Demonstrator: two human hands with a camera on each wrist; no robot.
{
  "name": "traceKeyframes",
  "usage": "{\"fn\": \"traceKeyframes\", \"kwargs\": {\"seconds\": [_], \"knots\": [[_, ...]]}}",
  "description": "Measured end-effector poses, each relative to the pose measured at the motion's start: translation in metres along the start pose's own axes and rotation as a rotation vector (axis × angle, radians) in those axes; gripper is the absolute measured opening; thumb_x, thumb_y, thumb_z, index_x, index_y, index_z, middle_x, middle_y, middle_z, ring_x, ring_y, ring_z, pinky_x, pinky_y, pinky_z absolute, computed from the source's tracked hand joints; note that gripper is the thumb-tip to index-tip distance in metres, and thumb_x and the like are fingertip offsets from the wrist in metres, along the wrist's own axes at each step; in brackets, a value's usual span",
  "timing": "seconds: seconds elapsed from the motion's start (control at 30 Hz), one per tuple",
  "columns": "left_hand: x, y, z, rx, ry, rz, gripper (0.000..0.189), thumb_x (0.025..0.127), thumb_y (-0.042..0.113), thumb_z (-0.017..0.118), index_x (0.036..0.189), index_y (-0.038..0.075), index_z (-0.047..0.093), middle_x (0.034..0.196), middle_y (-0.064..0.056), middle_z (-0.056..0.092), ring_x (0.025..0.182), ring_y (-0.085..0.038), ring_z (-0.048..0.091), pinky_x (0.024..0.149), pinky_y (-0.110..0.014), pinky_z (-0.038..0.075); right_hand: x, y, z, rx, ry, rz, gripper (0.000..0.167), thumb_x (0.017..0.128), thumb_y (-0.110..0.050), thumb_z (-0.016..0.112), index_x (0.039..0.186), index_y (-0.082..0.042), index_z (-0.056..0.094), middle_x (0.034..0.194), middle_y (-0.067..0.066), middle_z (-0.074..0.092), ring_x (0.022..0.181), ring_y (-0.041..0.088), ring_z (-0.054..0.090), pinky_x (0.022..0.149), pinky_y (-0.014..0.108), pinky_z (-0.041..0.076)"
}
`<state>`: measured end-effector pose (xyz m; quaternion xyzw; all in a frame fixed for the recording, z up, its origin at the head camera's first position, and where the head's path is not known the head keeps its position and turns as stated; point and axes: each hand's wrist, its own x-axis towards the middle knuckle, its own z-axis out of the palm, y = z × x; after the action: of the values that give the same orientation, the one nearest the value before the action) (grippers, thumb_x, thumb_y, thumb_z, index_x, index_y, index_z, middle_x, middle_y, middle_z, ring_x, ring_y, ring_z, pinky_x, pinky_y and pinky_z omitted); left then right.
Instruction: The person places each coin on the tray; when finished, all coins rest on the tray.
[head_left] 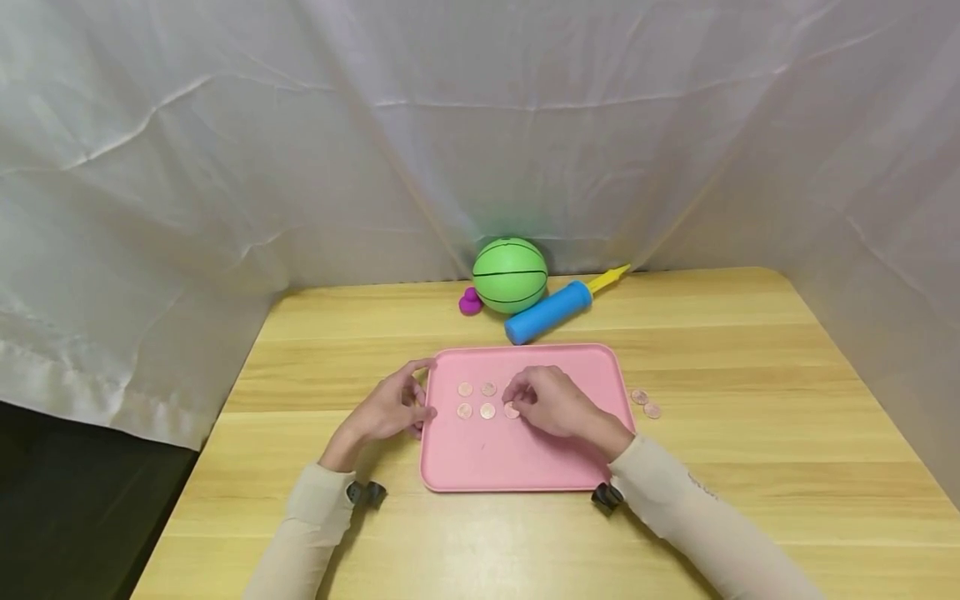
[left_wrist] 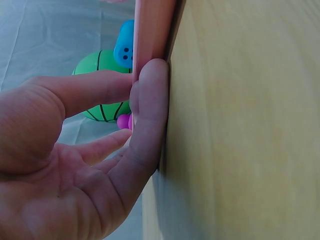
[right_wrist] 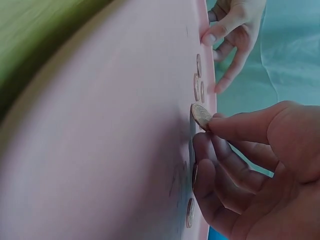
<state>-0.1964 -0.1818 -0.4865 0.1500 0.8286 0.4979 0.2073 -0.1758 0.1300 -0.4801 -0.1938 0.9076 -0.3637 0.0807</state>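
Observation:
A pink tray (head_left: 517, 475) lies on the table with several copper-coloured coins (head_left: 465, 388) in two short rows. My left hand (head_left: 390, 406) grips the tray's left rim. In the left wrist view, its thumb is at the rim's top and a finger runs along the outer wall. Over the middle of the tray, my right hand (head_left: 551, 402) pinches a coin (right_wrist: 201, 116) between thumb and fingertips, tilted and close to the tray surface. More coins (right_wrist: 190, 212) lie beneath and beside the right fingers, partly hidden by this hand in the head view.
Two coins (head_left: 646, 404) lie on the wooden table (head_left: 750, 433) just right of the tray. Behind it are a green ball (head_left: 510, 276), a blue pump (head_left: 549, 312) with a yellow nozzle, and a small purple object (head_left: 470, 302). A pale curtain (head_left: 480, 167) surrounds the back and sides.

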Motion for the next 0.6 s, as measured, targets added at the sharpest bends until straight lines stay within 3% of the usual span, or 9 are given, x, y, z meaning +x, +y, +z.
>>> {"fn": "traceKeyframes", "kwargs": {"seconds": [0.27, 0.6], "knots": [[0.000, 0.000, 0.000, 0.002, -0.001, 0.002, 0.082, 0.097, -0.010, 0.072, 0.168, 0.003, 0.034, 0.103, -0.016, 0.059, 0.072, -0.021, 0.068, 0.064, -0.039, 0.074, -0.005, 0.004, -0.006, 0.000, 0.043, 0.057, 0.006, 0.099, -0.010, 0.077, 0.101, -0.014, 0.082, 0.094, -0.003, 0.074, 0.086, 0.012, 0.063, 0.082, 0.030, 0.058], [0.000, 0.000, 0.000, -0.001, -0.009, 0.006, 0.082, 0.096, -0.010, 0.072, 0.168, 0.002, 0.034, 0.102, -0.015, 0.058, 0.072, -0.020, 0.068, 0.064, -0.038, 0.074, -0.028, 0.021, -0.026, -0.017, 0.131, 0.018, 0.007, 0.099, -0.009, 0.077, 0.103, -0.009, 0.082, 0.094, -0.001, 0.077, 0.087, 0.011, 0.065, 0.081, 0.027, 0.060]]}}
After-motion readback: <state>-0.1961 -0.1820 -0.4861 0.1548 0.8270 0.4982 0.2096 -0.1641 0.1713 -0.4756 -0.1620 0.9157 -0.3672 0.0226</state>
